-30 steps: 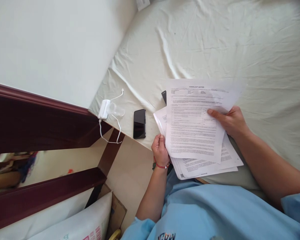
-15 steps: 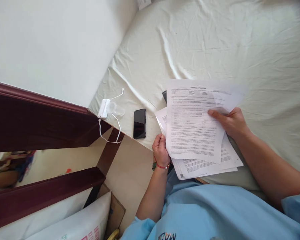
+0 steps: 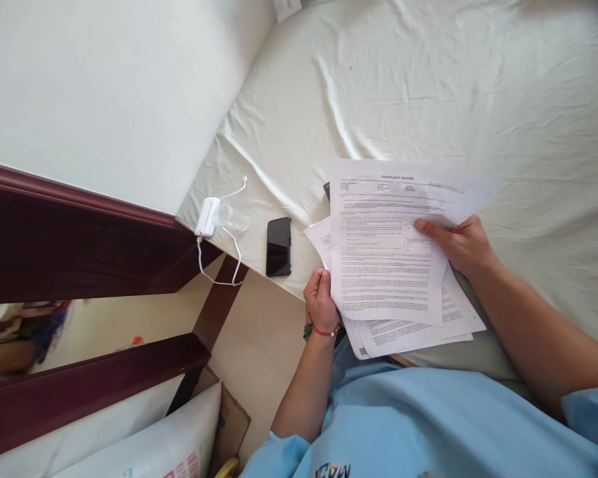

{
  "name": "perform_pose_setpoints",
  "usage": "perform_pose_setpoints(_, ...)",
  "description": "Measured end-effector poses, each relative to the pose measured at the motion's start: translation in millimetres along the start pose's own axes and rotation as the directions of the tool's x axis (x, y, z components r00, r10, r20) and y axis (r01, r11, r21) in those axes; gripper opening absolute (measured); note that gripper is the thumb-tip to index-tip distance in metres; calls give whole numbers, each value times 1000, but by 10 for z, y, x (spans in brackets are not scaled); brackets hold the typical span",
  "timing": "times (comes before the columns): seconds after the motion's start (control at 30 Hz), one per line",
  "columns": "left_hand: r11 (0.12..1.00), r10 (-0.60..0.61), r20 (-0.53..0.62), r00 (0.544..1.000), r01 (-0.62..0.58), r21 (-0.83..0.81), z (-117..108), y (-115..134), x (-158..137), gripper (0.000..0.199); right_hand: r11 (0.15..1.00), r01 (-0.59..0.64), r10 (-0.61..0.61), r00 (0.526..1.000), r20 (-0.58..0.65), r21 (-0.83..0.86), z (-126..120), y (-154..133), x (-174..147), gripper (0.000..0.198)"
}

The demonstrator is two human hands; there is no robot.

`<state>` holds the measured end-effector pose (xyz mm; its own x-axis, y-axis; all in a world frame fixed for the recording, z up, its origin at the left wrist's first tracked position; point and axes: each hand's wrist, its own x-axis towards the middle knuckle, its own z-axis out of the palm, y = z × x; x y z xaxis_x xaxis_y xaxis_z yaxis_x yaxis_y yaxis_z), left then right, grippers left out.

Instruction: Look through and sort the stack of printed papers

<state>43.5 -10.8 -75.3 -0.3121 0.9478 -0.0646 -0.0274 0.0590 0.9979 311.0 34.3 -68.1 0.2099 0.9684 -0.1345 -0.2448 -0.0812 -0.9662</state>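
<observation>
My right hand (image 3: 464,247) grips the right edge of a printed sheet (image 3: 386,265), thumb on top and fingers hidden behind. The sheet is headed "Overleaf Notes", and its far right corner looks blurred. Beneath it, fanned-out printed papers (image 3: 403,335) stick out at the left and bottom. At their left edge my left hand (image 3: 321,299) is closed, pinching the lower papers. A red string bracelet (image 3: 323,332) circles the left wrist. Part of a dark object (image 3: 327,189) peeks out behind the top sheet's upper left edge; its kind is hidden.
Left of the papers, a black phone (image 3: 278,246) lies on the pale bedsheet (image 3: 428,86). A white charger with cable (image 3: 208,216) sits near the bed's corner by the wall. Dark red wooden rails (image 3: 80,232) and a white sack (image 3: 164,438) are at lower left.
The top sheet has tilted and shifted very slightly, and the lower papers show a bit more at the left. Both hands keep their hold.
</observation>
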Motion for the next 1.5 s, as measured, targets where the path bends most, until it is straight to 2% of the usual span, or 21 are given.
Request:
perform_pose_setpoints(0.73,993,23,-21,1000,-20,118,-9,-37,-14,43,996,28,-31,999,-39,-83,-36,76,48,37)
perform_pose_setpoints(1.03,974,67,-22,997,-61,219,-33,-70,0,45,942,90,-109,993,-41,-323,-117,178,91,34)
perform_pose_setpoints(1.23,960,63,-17,998,-56,273,-65,-128,8,45,938,108,-115,993,-4,-330,-132,199,113,31)
perform_pose_setpoints(1.5,959,71,-5,997,-67,275,-73,-139,1,44,952,102,-115,993,-26,-290,-110,182,104,28)
